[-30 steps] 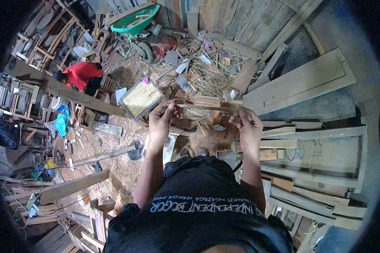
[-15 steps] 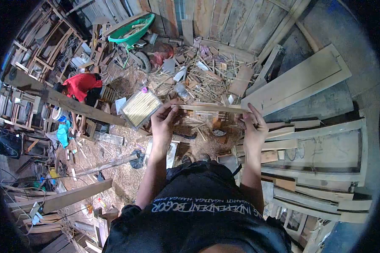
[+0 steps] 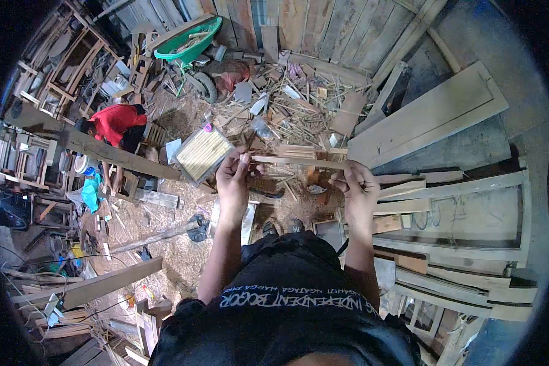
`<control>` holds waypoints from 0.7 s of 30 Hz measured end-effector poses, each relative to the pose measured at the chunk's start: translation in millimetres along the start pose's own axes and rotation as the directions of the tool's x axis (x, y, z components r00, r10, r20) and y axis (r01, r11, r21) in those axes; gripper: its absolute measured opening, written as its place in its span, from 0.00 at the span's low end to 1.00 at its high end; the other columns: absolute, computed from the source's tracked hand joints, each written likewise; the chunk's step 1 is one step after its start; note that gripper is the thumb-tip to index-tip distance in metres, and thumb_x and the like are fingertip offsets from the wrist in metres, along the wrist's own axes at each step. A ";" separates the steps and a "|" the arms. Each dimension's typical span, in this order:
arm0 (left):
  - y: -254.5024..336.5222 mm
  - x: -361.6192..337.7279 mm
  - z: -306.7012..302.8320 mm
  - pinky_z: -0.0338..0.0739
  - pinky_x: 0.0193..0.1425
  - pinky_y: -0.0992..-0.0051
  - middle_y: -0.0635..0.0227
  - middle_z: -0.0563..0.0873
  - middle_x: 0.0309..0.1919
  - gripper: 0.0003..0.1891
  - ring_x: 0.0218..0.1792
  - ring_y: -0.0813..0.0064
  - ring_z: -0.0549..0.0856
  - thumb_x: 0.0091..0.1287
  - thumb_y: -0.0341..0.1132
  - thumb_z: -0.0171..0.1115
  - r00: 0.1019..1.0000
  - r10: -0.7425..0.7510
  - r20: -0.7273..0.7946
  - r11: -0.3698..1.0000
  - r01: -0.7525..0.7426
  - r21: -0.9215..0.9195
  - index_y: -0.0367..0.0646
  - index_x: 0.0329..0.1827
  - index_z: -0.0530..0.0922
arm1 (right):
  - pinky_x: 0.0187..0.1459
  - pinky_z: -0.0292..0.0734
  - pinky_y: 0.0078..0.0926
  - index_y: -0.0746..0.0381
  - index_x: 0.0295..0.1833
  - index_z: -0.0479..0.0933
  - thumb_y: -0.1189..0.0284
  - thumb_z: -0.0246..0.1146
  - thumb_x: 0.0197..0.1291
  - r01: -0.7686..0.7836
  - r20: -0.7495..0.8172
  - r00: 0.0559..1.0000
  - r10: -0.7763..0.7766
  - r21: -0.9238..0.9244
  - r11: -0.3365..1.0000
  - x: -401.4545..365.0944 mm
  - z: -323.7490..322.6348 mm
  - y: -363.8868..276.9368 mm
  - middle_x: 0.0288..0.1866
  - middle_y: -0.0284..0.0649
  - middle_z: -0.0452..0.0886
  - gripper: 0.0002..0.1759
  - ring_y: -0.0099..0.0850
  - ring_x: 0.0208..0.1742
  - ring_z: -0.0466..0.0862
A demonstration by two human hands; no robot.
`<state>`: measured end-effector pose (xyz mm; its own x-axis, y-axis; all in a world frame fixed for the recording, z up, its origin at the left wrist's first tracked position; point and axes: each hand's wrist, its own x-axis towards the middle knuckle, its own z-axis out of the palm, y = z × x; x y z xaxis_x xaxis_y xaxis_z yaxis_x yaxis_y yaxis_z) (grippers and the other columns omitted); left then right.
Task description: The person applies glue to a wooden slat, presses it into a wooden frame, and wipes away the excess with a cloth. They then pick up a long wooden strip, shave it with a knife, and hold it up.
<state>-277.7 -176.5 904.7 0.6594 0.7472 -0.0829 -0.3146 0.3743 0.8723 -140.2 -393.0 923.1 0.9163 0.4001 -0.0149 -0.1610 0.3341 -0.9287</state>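
A thin wooden strip is stretched level between my two hands, in front of my body. At its left end, my left hand grips it between thumb and fingers. My right hand pinches the other end, with some fingers curled. Below and beyond the strip, several similar pale strips lie together near the floor. Just left of my left hand is a framed panel of light slats, with a small pink object at its top edge.
Wood scraps and sawdust cover the floor. A green wheelbarrow stands at the back. To the left, a person in a red shirt bends over behind a long beam. Door panels and boards lean on the right.
The strip has come slightly lower and turned a little about its length. My right hand has shifted slightly left and down, its fingers more curled. The person in red has barely moved.
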 end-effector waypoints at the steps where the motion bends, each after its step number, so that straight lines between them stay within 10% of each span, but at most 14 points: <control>1: -2.0 -1.1 -0.8 0.78 0.36 0.80 0.66 0.85 0.36 0.12 0.34 0.77 0.85 0.77 0.34 0.56 1.000 -0.017 -0.004 1.000 0.017 -0.008 0.36 0.55 0.77 | 0.46 0.87 0.33 0.72 0.57 0.76 0.81 0.56 0.72 -0.001 0.000 1.000 0.001 -0.001 1.000 -1.6 0.4 1.0 0.41 0.47 0.85 0.12 0.34 0.40 0.87; 21: -1.0 -13.6 2.0 0.83 0.52 0.72 0.57 0.86 0.50 0.16 0.44 0.75 0.86 0.78 0.35 0.54 0.999 -0.033 0.040 0.999 0.033 0.014 0.31 0.61 0.74 | 0.44 0.88 0.35 0.72 0.51 0.79 0.76 0.62 0.70 -0.143 -0.091 0.984 0.156 0.136 0.980 -6.8 -11.4 27.7 0.41 0.44 0.85 0.10 0.35 0.38 0.87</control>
<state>-285.0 -188.2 906.0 0.6960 0.7120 -0.0927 -0.2832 0.3908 0.8758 -146.7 -396.1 893.2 0.9094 0.3684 -0.1932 -0.3387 0.3861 -0.8580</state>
